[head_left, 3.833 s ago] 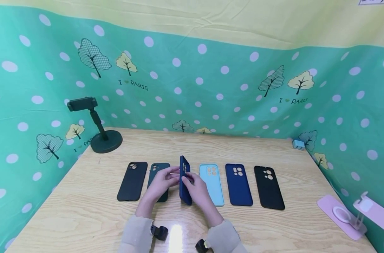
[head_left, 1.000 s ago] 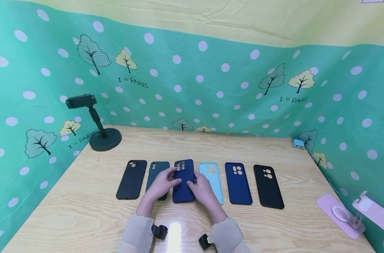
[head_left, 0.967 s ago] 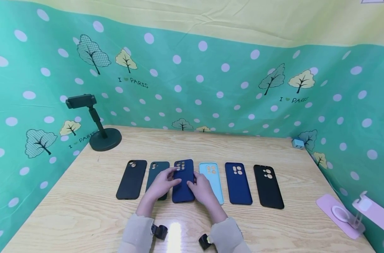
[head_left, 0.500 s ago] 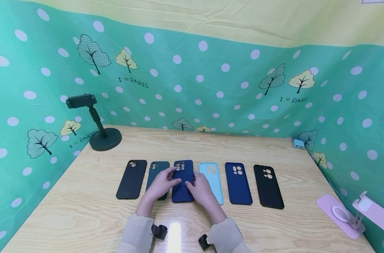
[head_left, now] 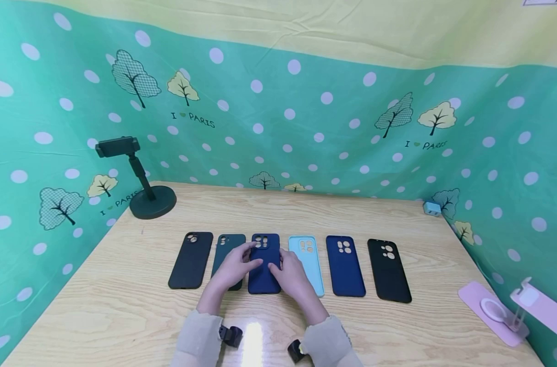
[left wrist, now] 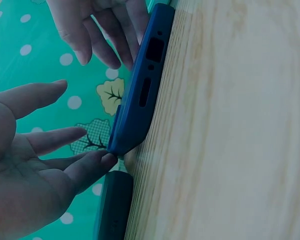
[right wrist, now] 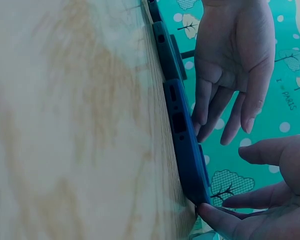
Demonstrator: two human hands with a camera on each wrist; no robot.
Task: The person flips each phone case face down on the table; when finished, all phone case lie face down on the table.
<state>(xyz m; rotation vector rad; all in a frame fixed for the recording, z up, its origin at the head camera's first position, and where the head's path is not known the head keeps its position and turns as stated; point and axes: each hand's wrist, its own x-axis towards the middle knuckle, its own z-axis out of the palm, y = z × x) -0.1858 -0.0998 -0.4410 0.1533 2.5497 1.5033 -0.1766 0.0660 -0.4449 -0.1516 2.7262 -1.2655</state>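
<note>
A navy phone case [head_left: 264, 278] with camera cutouts lies back up in the middle of a row of phone cases. My left hand [head_left: 234, 265] is at its left side, fingertips touching the edge; in the left wrist view the thumb stands off the case. At the right edge, my right hand [head_left: 289, 272] touches the side with its fingertips, its thumb raised over the back. Neither hand's fingers are curled round it. Partly under my left hand lies a dark green case [head_left: 223, 250]. A light blue case [head_left: 309, 267] lies beside my right hand.
A black case [head_left: 191, 262] lies at the row's left end; a blue case [head_left: 345, 267] and another black case [head_left: 390, 272] lie to the right. A black phone stand [head_left: 153, 202] is at back left, a blue plug [head_left: 432, 208] at back right, a pink stand [head_left: 494, 313] at front right.
The navy case, held up on edge between both hands 3.8 s ago, has been turned back up and lowered into the row. Over the last second it has shifted slightly left and toward me.
</note>
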